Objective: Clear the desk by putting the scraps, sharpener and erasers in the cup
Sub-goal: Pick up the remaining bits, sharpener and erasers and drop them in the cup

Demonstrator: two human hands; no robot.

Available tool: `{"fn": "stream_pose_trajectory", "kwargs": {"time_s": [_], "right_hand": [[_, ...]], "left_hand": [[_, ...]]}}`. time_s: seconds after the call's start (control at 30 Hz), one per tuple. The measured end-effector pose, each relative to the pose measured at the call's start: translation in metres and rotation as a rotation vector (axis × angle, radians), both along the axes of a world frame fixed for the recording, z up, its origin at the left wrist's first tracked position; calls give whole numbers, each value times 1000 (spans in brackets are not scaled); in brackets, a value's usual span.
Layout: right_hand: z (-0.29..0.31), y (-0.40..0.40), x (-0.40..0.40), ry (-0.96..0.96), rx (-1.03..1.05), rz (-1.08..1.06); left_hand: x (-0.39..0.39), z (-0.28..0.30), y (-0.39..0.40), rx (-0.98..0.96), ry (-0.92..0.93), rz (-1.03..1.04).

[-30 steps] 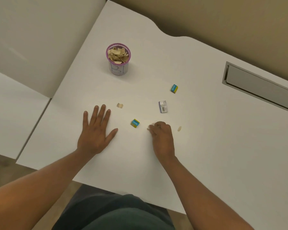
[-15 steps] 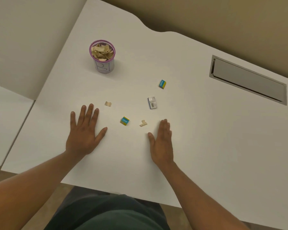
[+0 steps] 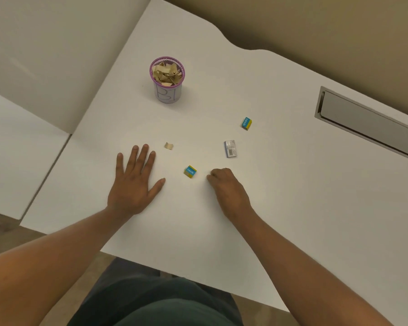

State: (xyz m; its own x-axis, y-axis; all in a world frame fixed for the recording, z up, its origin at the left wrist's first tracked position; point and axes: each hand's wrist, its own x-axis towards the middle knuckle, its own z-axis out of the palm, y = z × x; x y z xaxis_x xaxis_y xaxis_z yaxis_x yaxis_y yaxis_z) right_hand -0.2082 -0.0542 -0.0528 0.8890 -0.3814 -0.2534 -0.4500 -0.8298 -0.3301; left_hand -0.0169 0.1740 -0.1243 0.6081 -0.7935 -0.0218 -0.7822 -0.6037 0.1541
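White desk [image 3: 292, 208] w/ a wavy back edge, tan wall behind, a grey cable slot [image 3: 368, 123] at far right. That's my workspace.

My right hand [image 3: 229, 189] is knuckles-up, fingers curled under, tips down on the desk just right of the near eraser [image 3: 190, 171]. From this angle I can't tell if they've got a scrap pinched; nothing shows under the knuckles. My guess is it's bunched like that to nip up something small and thin off a flat top, which needs fingertips, not a flat palm.

My left hand [image 3: 134, 182] lies flat, fingers straight and spread, holding nothing. Prob. just bracing me while the right works. A lone scrap [image 3: 168, 145] sits just beyond its fingertips, not touching.

Further out: the grey sharpener [image 3: 230, 149] w/ a barcode label, near the right hand but apart; then a second eraser [image 3: 246, 123], well apart from both hands.

Erasers are small blocks, blue top w/ white lettering, yellow sides. Scrap is a tan curled bit of paper.

The cup [image 3: 167, 80], purple mesh rim, white label w/ pen marks, stands upright at the far side, already heaped w/ tan scraps nearly to the rim. Room for the rest looks tight, I'd say.
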Motion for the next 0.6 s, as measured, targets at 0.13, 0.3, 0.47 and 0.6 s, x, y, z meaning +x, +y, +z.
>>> {"fn": "stream_pose_trajectory", "kwargs": {"time_s": [0.13, 0.3, 0.47, 0.6], "right_hand": [[-2, -22, 6, 56, -77, 133], [12, -17, 34, -146, 172, -316], [68, -29, 127, -490, 344, -389], [105, -52, 219, -616, 218, -199]], "left_hand": [[-1, 0, 0, 5, -10, -1], [-1, 0, 0, 17, -39, 3], [-1, 1, -1, -11, -52, 6], [-1, 2, -1, -15, -50, 15]]}}
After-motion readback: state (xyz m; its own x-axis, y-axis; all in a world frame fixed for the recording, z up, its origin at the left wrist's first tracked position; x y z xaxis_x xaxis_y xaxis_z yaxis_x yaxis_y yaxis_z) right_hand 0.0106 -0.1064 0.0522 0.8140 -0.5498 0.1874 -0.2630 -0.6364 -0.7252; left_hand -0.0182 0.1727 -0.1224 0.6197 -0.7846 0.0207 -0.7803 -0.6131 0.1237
